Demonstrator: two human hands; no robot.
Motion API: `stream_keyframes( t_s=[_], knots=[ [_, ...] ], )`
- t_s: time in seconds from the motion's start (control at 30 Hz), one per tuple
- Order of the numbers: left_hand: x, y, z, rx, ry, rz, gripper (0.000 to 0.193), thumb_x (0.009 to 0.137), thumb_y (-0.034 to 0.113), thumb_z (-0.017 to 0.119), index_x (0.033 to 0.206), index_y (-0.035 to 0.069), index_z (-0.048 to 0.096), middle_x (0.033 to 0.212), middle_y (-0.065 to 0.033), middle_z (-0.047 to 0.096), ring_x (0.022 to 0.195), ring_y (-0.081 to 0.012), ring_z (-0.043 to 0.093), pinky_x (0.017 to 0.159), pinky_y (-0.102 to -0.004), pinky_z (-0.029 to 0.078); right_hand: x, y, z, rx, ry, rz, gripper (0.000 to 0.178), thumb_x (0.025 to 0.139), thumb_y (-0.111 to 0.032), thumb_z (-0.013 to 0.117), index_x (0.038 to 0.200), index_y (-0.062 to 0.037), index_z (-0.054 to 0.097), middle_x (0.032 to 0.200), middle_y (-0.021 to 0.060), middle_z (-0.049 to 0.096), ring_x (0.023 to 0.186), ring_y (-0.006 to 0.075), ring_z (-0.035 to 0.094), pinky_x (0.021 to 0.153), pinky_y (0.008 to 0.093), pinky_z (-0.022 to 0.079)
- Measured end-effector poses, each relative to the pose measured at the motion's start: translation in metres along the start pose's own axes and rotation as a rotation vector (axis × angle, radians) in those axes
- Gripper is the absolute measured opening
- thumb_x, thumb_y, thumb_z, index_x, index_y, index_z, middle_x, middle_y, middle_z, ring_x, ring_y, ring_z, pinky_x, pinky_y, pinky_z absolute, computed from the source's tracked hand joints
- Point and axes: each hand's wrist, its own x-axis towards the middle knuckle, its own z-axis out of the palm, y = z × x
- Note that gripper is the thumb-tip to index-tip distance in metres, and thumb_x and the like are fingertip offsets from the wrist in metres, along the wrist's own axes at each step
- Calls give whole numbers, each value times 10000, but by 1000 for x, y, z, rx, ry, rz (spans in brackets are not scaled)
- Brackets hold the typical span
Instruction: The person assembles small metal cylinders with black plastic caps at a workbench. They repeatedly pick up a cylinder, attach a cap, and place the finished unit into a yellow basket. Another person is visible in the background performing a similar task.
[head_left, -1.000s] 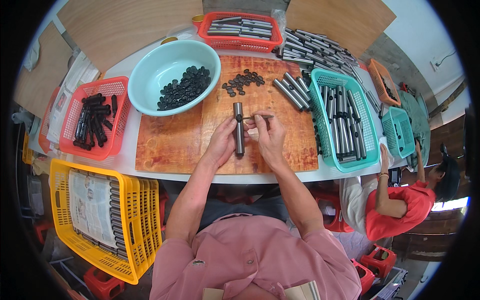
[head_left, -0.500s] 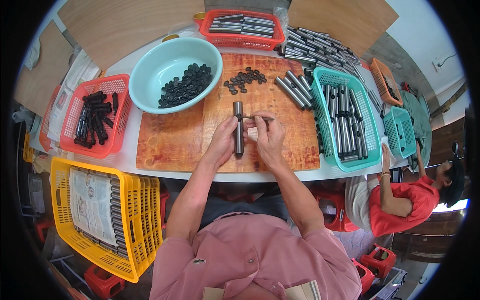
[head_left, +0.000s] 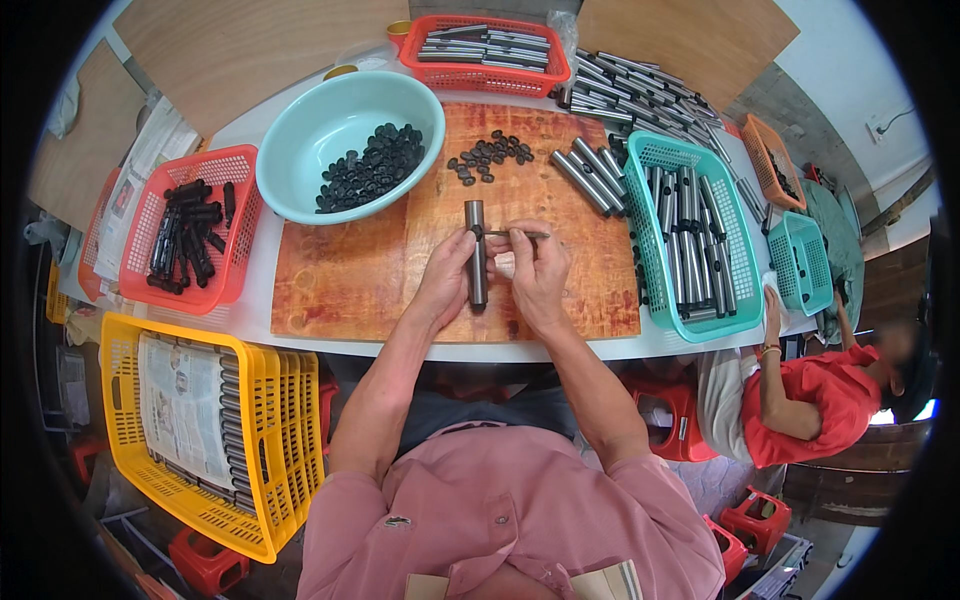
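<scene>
My left hand [head_left: 447, 272] is closed round a dark grey metal tube [head_left: 477, 270], which stands nearly upright in the picture above the wooden board [head_left: 360, 280]. A hole shows in the tube's side near its upper end. Between the fingertips of my right hand [head_left: 541, 280] is a thin dark rod-like tool [head_left: 538, 235]. It lies crosswise, its slim tip against the tube at the hole; whether the tip is inside cannot be seen. Small black oval pieces [head_left: 490, 152] lie loose on the board beyond my hands.
A pale blue basin [head_left: 280, 180] holds more black pieces. Metal tubes fill a green basket [head_left: 740, 318] at right and a red basket [head_left: 480, 80] behind. Dark parts lie in a red basket [head_left: 235, 270] at left; a yellow crate [head_left: 265, 450] stands below. A person [head_left: 810, 410] in red sits at right.
My hands, the tube and the rod-like tool keep almost the same place. The head of the person at right has shifted slightly.
</scene>
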Motion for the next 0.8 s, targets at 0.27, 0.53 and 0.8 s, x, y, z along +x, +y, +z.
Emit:
stream_keyframes(
  t_s=[0.27,0.53,0.8],
  knots=[
    [0,-3,-3,42,4,18,225,1086,266,500,1157,63,566,925,-36,626,787,-123,614,695,-286,530,-3,6,-4,164,-2,136,126,1060,-84,515,1070,28,572,922,139,693,804,199,720,731,308,587],
    [-3,-2,-2,48,14,4,227,1087,266,495,1161,63,564,912,-36,627,756,-124,619,676,-287,530,-3,13,-6,311,31,171,145,1064,-115,528,1074,23,566,952,135,661,823,206,714,750,316,592],
    [-2,0,0,87,26,0,220,1088,257,484,1132,56,562,895,-46,616,742,-134,613,666,-293,530,-5,15,-7,326,81,212,146,1058,-97,534,1030,36,587,906,106,679,810,193,734,732,287,591]
  ],
)
